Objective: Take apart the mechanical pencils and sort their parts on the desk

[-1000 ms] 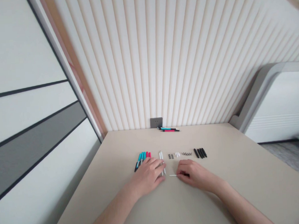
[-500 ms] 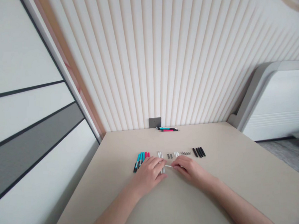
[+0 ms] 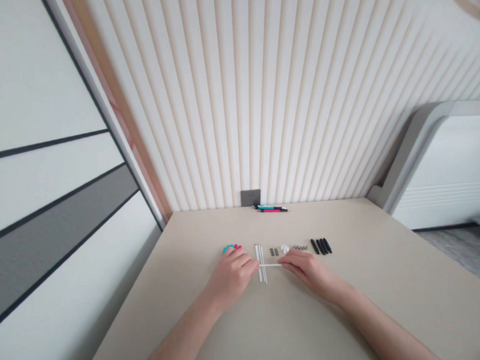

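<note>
Stretched level between my hands is a thin white pen refill point(image 3: 270, 265). My left hand point(image 3: 235, 269) is closed, pinching its left end. My right hand point(image 3: 307, 268) grips the other end between thumb and fingers. Under the held refill, several more white pen refills point(image 3: 260, 276) lie side by side on the table. Blue pen barrels point(image 3: 227, 249) and pink pen barrels point(image 3: 238, 246) show only at their tops, the rest being hidden behind my left hand. Beyond my right hand are small white pieces point(image 3: 285, 248) and a row of small grey parts, perhaps springs point(image 3: 300, 247), partly covered.
Small grey pieces point(image 3: 274, 251) lie beside the white ones. Several black tubes like pen grips point(image 3: 321, 246) are lined up on the right. At the table's point(image 3: 250, 333) back edge, pens point(image 3: 273, 210) lie below a dark wall socket point(image 3: 250, 197).
My left hand has moved left, off the lying refills, and more of the held refill now shows between my hands. The barrels are more covered than before.
</note>
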The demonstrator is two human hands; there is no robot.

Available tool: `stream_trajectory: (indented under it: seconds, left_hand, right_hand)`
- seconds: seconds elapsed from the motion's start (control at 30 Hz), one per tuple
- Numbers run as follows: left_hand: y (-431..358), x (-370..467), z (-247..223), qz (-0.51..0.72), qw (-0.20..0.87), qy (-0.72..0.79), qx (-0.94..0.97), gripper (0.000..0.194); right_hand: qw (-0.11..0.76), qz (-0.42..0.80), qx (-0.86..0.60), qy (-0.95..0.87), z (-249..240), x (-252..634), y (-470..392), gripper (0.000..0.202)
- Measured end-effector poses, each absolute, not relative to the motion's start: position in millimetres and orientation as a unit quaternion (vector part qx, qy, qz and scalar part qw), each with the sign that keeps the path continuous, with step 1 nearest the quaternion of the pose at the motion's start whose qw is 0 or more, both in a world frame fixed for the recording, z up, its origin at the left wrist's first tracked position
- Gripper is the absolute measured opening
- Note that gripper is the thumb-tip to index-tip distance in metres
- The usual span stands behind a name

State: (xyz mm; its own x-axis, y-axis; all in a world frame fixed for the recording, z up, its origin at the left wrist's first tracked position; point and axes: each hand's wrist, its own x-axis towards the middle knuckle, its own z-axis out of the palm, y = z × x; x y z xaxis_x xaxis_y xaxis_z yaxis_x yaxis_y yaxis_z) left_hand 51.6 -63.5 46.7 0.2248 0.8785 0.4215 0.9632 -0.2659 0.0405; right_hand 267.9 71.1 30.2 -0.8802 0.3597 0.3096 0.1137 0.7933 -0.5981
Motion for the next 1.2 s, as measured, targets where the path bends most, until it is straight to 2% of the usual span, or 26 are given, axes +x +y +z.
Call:
stream_trajectory:
  seconds: [0.3, 0.57, 0.8, 1.2]
  left_hand:
    - [-68.3, 39.4, 54.4, -0.171, 0.134, -0.654, -0.724, 0.027]
    - [-64.5, 46.7, 40.0, -0.163, 0.131, -0.676, -0.707, 0.022]
    - [-63.7, 63.1, 39.7, -0.095, 0.098, -0.675, -0.725, 0.015]
    - [-66.4, 75.1, 40.0, -0.107, 0.061, -0.645, -0.754, 0.014]
  right_hand:
    - [0.188, 0.271, -0.175, -0.928, 19.5, 276.8, 89.5, 0.029]
    - [0.170, 0.277, -0.152, -0.933, 21.0, 271.7, 81.1, 0.028]
    - [0.168, 0.272, -0.149, -0.936, 21.8, 270.7, 80.8, 0.027]
    - [0.153, 0.271, -0.159, -0.937, 22.5, 270.6, 78.0, 0.022]
